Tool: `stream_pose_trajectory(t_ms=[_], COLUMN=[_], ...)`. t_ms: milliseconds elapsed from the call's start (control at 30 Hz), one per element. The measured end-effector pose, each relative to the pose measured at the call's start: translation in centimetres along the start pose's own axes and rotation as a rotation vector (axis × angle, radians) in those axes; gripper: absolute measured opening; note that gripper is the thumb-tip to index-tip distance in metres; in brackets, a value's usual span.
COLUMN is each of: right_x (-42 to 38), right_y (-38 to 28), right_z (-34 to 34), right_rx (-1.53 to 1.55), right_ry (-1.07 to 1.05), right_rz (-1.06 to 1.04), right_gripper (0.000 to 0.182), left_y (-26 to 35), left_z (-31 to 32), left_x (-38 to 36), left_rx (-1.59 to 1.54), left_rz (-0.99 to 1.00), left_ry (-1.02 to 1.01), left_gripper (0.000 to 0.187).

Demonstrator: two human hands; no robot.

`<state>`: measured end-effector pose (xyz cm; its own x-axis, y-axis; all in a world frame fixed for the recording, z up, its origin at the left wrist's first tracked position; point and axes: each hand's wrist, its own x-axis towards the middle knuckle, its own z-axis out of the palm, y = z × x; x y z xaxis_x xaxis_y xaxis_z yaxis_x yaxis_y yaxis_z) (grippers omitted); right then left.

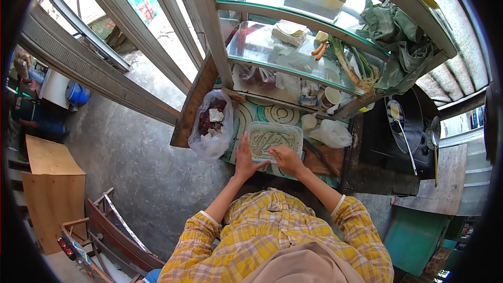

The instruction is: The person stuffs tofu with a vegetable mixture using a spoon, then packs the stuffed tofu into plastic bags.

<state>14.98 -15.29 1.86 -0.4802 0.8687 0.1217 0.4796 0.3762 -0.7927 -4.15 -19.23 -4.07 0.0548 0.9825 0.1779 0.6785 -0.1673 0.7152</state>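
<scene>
A clear rectangular plastic container (pixel 275 132) with pale, greenish residue inside stands on the patterned work surface in front of me. My left hand (pixel 245 158) is at its left side, fingers stretched out and thumb reaching along the near edge. Over the container's near right part is my right hand (pixel 286 159), its fingers curled together; what they hold, if anything, is too small to make out. Left of the container sits a plastic bag (pixel 212 144) with dark red pieces and white scraps. A knife (pixel 320 158) lies to the right on a wooden board (pixel 335 157).
A glass shelf (pixel 304 63) with spring onions (pixel 349 65) and carrots (pixel 319 51) rises behind the container. A small clear bag (pixel 335 134) lies right of it. Farther right are a black wok (pixel 406 120) and a skimmer (pixel 435 136).
</scene>
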Motion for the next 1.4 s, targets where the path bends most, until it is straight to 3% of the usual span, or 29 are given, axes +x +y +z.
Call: stream_pose_trajectory(t_ms=[133, 233, 333, 433, 733, 833, 933, 1033, 1133, 1400], right_x=[1.1, 0.1, 0.0, 0.6, -1.4, -3.1, -5.1, -6.8, -7.6, -8.1], right_y=[0.6, 0.9, 0.3, 1.1, -1.3, -2.2, -2.5, -2.5, -2.9, -2.7], right_z=[-0.2, 0.8, 0.5, 0.6, -0.4, -1.5, -1.8, -1.6, -1.6, -1.7], right_rx=[0.015, 0.067, 0.066, 0.095, -0.116, -0.077, -0.12, -0.076, -0.088, -0.119], right_ry=[0.178, 0.03, 0.021, 0.25, 0.046, 0.186, 0.306, 0.34, 0.347, 0.376], right_rz=[0.098, 0.13, 0.117, 0.177, -0.001, 0.061, 0.095, 0.197, 0.219, 0.258], right_gripper=[0.025, 0.026, 0.026, 0.023, 0.015, 0.015, 0.015, 0.015, 0.016, 0.016], left_y=[0.1, 0.1, 0.0, 0.2, 1.1, 1.6, 0.8, 1.2, -0.1, -0.1], left_z=[-0.1, 0.1, 0.1, 0.0, -0.7, -1.8, -2.2, -2.8, -1.5, -1.6], left_x=[0.0, -0.1, -0.1, -0.1, -0.2, 1.0, 5.7, 10.4, 12.9, 13.3], left_rx=[0.006, 0.003, 0.019, 0.016, 0.037, 0.06, -0.091, -0.036, 0.029, -0.062], left_rz=[-0.02, -0.011, 0.0, -0.003, -0.016, -0.041, -0.025, 0.015, 0.17, 0.262], left_ry=[-0.003, 0.005, 0.013, 0.026, 0.024, 0.097, 0.231, -0.035, -0.313, -0.338], left_gripper=[0.124, 0.124, 0.122, 0.122, 0.122, 0.108, 0.081, 0.046, 0.026, 0.013])
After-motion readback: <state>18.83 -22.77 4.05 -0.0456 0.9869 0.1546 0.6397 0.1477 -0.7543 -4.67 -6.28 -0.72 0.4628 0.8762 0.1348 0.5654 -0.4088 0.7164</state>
